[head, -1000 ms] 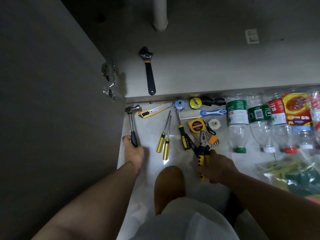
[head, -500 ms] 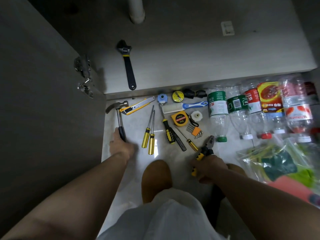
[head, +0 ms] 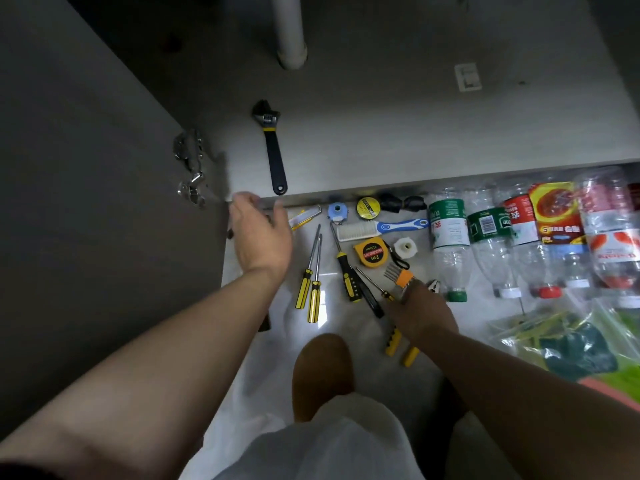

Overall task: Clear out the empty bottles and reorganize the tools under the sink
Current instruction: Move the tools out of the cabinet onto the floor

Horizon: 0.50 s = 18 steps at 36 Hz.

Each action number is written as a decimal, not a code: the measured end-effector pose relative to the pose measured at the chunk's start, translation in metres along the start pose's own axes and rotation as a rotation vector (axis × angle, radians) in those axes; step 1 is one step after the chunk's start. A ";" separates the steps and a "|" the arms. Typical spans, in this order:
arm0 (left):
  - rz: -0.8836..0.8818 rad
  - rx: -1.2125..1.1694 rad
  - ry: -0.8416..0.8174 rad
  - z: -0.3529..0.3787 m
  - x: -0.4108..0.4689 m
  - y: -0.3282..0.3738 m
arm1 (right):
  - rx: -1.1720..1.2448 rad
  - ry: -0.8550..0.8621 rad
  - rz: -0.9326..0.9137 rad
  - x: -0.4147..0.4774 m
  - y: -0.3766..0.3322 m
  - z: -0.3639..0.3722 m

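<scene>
My left hand [head: 260, 233] hovers over the floor at the cabinet's front edge, fingers spread and blurred, holding nothing. Under its forearm shows the dark handle end of the hammer [head: 264, 322]; the rest is hidden. My right hand [head: 423, 313] grips the yellow-handled pliers [head: 394, 341], whose jaws poke out beside a bottle cap. A black adjustable wrench [head: 274, 150] lies inside the under-sink cabinet [head: 415, 133]. Several empty plastic bottles [head: 450, 244] lie in a row on the floor at the right.
Two yellow screwdrivers [head: 310, 285], a black-yellow screwdriver [head: 346, 271], a tape measure [head: 372, 251], a brush [head: 381, 228], hex keys [head: 398, 277], tape rolls [head: 367, 207] and a utility knife [head: 304, 216] lie on the floor. A drain pipe [head: 291, 36], door hinges [head: 188, 164], a plastic bag [head: 571, 341].
My left hand has let go of the hammer handle and lifted forward to the cabinet edge, fingers spread. My right hand has slid the pliers forward toward the bottles.
</scene>
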<state>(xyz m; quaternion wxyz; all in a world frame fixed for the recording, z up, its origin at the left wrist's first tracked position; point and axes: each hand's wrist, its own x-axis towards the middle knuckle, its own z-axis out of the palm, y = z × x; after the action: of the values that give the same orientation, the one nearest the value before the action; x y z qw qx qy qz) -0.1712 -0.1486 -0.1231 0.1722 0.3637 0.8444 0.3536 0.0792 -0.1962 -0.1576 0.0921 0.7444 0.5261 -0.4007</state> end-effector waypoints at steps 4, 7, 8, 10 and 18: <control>0.094 0.195 -0.076 0.010 0.043 0.033 | 0.003 -0.002 -0.244 0.005 -0.030 -0.010; 0.032 0.324 -0.180 0.018 0.069 0.047 | 0.036 0.015 -0.349 0.011 -0.052 -0.017; 0.017 0.356 -0.189 0.020 0.076 0.050 | 0.047 0.016 -0.376 0.013 -0.059 -0.020; -0.005 0.403 -0.195 0.021 0.086 0.055 | 0.057 0.014 -0.432 0.018 -0.070 -0.025; -0.232 0.409 -0.310 0.021 0.092 0.057 | -0.028 -0.030 -0.504 0.030 -0.090 -0.043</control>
<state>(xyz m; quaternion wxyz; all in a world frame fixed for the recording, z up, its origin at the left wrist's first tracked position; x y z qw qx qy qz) -0.1934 -0.0434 -0.0995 0.2617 0.3414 0.8979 0.0940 0.0274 -0.1118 -0.1242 0.0077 0.5823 0.6992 -0.4147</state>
